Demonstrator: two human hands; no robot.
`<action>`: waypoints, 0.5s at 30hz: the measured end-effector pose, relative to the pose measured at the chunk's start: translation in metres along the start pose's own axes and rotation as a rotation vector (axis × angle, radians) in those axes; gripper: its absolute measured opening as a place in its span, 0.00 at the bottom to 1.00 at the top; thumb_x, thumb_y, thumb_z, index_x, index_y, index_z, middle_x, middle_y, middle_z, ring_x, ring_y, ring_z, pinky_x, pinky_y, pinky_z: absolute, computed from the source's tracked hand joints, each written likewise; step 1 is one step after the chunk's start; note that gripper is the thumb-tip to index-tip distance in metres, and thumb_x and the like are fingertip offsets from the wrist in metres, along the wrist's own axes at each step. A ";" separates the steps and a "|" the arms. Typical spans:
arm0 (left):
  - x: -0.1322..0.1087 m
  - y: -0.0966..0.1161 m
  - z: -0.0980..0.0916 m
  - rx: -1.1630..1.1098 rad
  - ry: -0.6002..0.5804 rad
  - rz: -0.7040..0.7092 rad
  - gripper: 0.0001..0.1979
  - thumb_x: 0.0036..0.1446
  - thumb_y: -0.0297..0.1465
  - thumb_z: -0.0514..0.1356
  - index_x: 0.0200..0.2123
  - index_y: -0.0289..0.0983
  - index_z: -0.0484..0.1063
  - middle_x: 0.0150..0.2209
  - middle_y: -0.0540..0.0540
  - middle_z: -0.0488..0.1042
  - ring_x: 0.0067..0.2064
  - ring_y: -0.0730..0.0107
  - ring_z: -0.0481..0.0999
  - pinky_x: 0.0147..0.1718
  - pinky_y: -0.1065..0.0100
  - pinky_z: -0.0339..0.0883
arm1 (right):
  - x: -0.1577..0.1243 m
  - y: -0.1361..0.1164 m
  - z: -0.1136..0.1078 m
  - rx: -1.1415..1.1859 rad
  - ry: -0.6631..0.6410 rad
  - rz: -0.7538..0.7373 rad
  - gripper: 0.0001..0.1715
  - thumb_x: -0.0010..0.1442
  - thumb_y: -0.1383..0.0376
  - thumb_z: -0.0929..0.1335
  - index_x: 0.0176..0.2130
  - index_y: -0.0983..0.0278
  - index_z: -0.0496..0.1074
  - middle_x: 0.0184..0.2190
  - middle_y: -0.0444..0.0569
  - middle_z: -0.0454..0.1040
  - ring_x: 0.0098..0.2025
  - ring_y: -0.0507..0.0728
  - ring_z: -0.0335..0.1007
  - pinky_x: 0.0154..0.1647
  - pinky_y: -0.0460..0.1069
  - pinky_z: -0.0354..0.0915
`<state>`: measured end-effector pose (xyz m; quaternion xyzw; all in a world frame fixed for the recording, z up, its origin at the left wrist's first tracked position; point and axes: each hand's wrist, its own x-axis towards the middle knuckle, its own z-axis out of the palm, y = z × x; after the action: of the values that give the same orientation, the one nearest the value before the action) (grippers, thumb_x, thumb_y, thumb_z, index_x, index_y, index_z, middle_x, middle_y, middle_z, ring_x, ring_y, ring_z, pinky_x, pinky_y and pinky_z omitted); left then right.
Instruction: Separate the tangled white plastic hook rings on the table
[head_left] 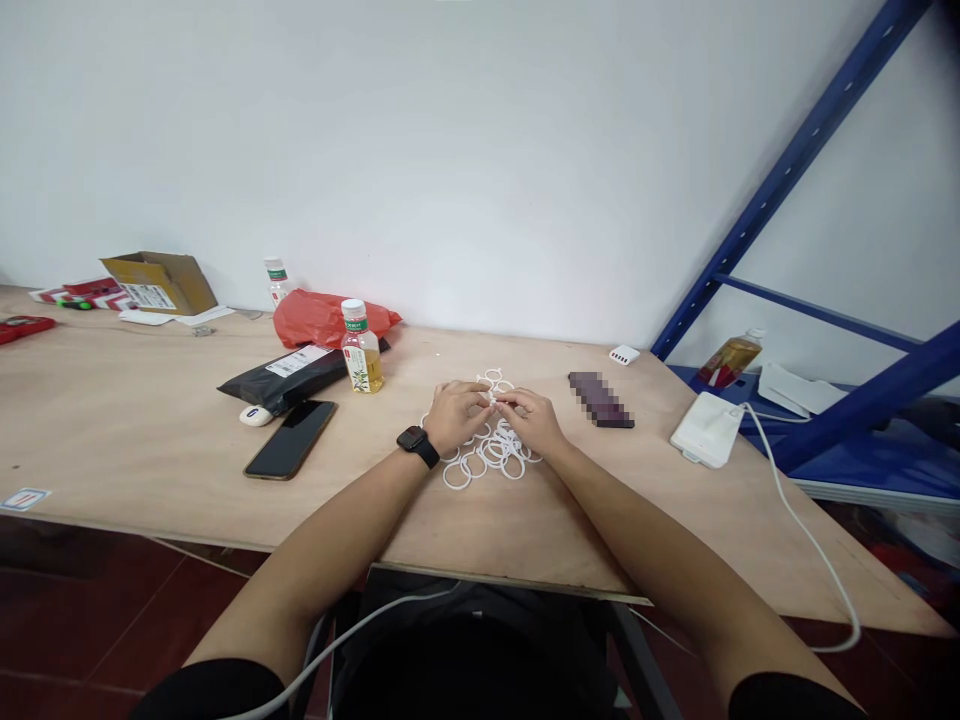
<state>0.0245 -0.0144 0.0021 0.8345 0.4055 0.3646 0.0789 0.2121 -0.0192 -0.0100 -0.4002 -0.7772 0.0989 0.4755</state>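
Head view: white rings between, beneath fingers.

A workshop, judging by the plywood table and blue metal rack.

Hands pinching white rings, wooden table, dark phone
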 end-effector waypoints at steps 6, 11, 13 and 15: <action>0.001 -0.001 0.000 -0.024 -0.003 -0.028 0.12 0.60 0.42 0.59 0.41 0.42 0.76 0.46 0.48 0.78 0.50 0.64 0.74 0.54 0.58 0.57 | -0.002 0.002 -0.001 -0.001 -0.021 -0.015 0.10 0.63 0.62 0.66 0.39 0.60 0.77 0.37 0.49 0.79 0.40 0.57 0.75 0.43 0.52 0.70; 0.001 -0.005 0.002 -0.054 -0.001 0.001 0.13 0.62 0.42 0.57 0.42 0.44 0.76 0.44 0.49 0.79 0.48 0.66 0.75 0.55 0.59 0.55 | -0.002 0.002 -0.001 -0.041 -0.027 -0.047 0.09 0.64 0.62 0.65 0.39 0.60 0.76 0.35 0.48 0.78 0.38 0.55 0.74 0.41 0.50 0.69; 0.001 -0.005 0.002 -0.057 0.009 0.025 0.12 0.63 0.41 0.56 0.41 0.43 0.77 0.44 0.50 0.80 0.47 0.67 0.76 0.55 0.59 0.54 | -0.002 0.001 -0.002 -0.052 -0.029 -0.051 0.10 0.64 0.62 0.65 0.39 0.61 0.75 0.34 0.48 0.78 0.37 0.55 0.74 0.41 0.50 0.68; 0.001 -0.005 0.001 -0.052 0.014 0.043 0.12 0.64 0.41 0.55 0.40 0.43 0.77 0.43 0.49 0.80 0.46 0.68 0.76 0.56 0.59 0.54 | -0.002 0.001 -0.002 -0.065 -0.025 -0.052 0.10 0.65 0.60 0.65 0.38 0.61 0.75 0.34 0.48 0.78 0.37 0.55 0.74 0.41 0.50 0.68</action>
<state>0.0227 -0.0104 -0.0003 0.8381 0.3783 0.3826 0.0900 0.2145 -0.0209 -0.0109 -0.3937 -0.7960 0.0660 0.4550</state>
